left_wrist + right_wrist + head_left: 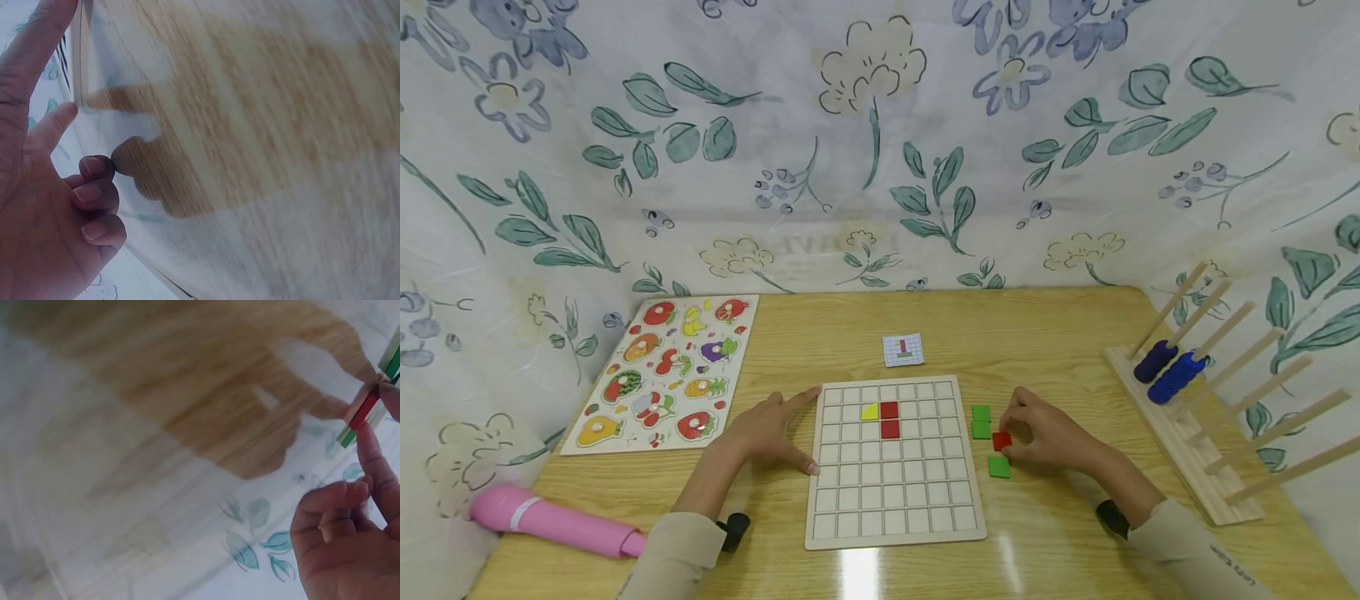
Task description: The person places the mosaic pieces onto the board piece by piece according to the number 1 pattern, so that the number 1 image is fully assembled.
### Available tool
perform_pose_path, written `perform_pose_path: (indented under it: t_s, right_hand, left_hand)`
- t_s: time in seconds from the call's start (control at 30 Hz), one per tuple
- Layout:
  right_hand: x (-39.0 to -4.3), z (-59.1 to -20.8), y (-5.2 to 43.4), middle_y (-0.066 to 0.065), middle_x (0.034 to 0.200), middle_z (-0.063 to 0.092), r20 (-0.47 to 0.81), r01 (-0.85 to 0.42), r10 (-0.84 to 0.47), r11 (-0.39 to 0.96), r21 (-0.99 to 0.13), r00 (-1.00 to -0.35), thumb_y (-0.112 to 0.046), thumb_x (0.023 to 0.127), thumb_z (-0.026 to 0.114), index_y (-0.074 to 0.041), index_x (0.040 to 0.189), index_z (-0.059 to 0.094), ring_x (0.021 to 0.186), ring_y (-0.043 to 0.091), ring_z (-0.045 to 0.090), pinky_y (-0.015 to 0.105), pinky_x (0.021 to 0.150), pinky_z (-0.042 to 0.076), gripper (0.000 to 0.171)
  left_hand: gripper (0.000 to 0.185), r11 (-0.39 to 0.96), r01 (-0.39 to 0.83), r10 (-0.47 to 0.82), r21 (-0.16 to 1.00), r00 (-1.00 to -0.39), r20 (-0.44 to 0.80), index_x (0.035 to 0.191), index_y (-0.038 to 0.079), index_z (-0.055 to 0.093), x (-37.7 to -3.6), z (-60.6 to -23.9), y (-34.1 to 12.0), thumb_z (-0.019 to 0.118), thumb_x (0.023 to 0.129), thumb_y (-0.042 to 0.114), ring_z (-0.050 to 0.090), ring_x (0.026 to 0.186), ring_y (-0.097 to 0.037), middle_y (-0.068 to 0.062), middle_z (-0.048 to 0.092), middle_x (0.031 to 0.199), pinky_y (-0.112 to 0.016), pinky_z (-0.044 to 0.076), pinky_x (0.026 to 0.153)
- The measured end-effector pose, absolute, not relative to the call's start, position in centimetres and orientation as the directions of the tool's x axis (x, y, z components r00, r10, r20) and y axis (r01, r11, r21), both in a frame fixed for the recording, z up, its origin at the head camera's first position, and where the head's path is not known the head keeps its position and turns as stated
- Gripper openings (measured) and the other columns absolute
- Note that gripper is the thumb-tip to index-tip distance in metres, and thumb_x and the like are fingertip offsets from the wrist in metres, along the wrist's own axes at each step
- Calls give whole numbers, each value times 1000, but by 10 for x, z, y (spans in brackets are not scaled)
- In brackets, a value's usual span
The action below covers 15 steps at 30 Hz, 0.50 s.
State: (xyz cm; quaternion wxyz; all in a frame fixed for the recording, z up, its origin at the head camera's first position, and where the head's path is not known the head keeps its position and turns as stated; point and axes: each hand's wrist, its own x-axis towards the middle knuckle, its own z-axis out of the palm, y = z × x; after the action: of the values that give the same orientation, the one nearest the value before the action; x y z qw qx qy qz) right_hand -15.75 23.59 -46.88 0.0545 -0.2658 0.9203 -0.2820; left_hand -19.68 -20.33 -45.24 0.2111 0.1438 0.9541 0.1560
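A wooden grid board [857,500] lies in the middle of the table. In its cells sit a yellow piece [870,412] with a curved edge and two red square tiles, one above the other. My left hand [767,429] touches the board's left edge with thumb and index finger spread apart; in the left wrist view the other fingers of that hand [56,181] curl inward. Right of the board, my right hand [1043,432] pinches a red square tile [1001,442] at the table, also seen in the right wrist view as a red tile [364,411]. Several green tiles [998,467] lie beside it.
A small pattern card [902,350] lies behind the board. To the left are a fruit puzzle board [662,367] and a pink microphone-shaped object [561,521]. A wooden peg stand [1195,467] with blue rings is at the right. Floral cloth surrounds the table.
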Motion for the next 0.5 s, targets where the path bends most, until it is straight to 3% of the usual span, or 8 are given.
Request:
perform_pose_path:
  t_s: [0.23,0.5]
  right_hand:
    - [-158,-468,232,-2,89,43,78,-454,-501,693,-560,-862,-14,78,83,-14,89,72,76,8,40,22,65,37,15]
    - [-157,-466,223,2,88,43,121,-468,-508,641,-609,-853,-13,79,83,-13,89,71,76,10,40,22,65,37,16]
  left_hand:
    - [121,910,202,336,362,-871,-359,157,35,28,-196,-454,-204,88,55,64,55,94,-29,-21,51,125,-53,51,82]
    - [121,911,192,329,365,-873,-360,157,36,28,-196,-453,-204,87,55,66,57,102,-34,-25,48,134,-57,50,86]
